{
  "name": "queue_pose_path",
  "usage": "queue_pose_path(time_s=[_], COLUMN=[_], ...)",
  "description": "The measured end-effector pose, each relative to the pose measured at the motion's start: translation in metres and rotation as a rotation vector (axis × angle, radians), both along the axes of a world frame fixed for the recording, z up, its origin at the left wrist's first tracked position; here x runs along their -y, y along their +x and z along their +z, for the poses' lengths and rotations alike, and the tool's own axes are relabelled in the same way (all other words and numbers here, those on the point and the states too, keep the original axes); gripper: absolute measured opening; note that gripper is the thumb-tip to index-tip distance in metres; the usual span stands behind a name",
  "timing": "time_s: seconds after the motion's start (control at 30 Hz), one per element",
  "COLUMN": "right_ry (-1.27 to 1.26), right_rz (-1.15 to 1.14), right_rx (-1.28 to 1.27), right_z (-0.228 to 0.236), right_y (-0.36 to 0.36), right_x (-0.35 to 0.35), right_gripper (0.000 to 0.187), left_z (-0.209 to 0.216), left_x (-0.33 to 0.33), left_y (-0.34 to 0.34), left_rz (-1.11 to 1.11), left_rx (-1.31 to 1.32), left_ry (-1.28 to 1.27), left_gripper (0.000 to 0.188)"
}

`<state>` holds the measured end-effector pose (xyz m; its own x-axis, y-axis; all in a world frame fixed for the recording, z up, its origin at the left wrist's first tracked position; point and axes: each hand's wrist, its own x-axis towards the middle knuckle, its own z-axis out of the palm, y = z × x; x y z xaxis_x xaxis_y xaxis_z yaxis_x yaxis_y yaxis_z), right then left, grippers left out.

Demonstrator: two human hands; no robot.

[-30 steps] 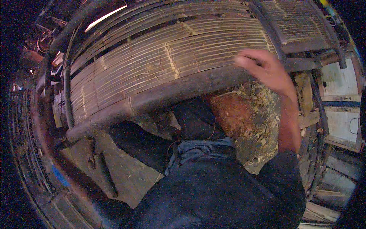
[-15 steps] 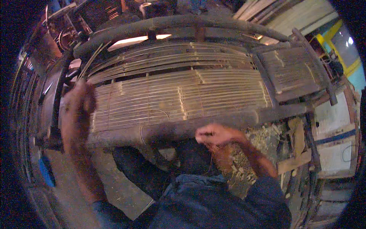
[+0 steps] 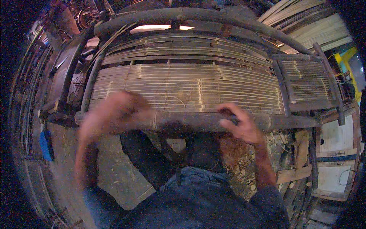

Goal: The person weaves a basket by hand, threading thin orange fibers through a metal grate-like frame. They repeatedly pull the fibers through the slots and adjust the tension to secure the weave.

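Observation:
A bamboo bench frame lies across in front of me, its slatted seat made of thin split-bamboo strips with pale bindings across them. The thick round front pole runs along its near side. My left hand is over the left part of this pole and the near slats; motion smears its fingers, so what they hold, if anything, cannot be made out. At the pole, right of the middle, my right hand has its thumb and forefinger apart with a dark gap between them. A thin curved strand lies on the slats.
Loose bamboo strips stick up at the far left corner. A thick back pole bounds the far side. Wood chips cover the floor to my right, near wooden offcuts. A blue object is at left.
My left hand has come from the far left slats toward me and right, to the front pole. My right hand has shifted right and slightly away, its fingers spreading. The view has shifted.

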<state>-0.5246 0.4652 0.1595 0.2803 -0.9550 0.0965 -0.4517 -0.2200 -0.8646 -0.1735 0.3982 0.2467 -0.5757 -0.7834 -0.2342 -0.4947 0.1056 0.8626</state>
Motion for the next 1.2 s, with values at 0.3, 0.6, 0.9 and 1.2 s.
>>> queue_pose_path(time_s=[0.3, 0.6, 0.9, 1.2], right_ry=[0.265, 0.203, -0.318, 0.013], right_rz=[0.322, -0.566, -0.826, 0.073], right_rx=[0.273, 0.979, -1.157, 0.163], right_z=[0.022, 0.02, 0.024, 0.006], right_y=[0.025, -0.168, -0.322, 0.015], right_x=[0.006, -0.081, -0.156, 0.002], right_gripper=[0.027, 0.02, 0.034, 0.03], left_z=[0.038, 0.025, 0.002, -0.022], left_x=[0.004, 0.035, 0.035, 0.009], left_y=[-0.022, 0.093, 0.084, -0.117], left_rz=[0.03, 0.357, 0.59, -0.33], left_rx=[0.102, 0.094, 0.118, -0.08], left_ry=[-0.383, -0.268, -0.473, -0.585], left_gripper=[0.021, 0.016, 0.014, 0.019])
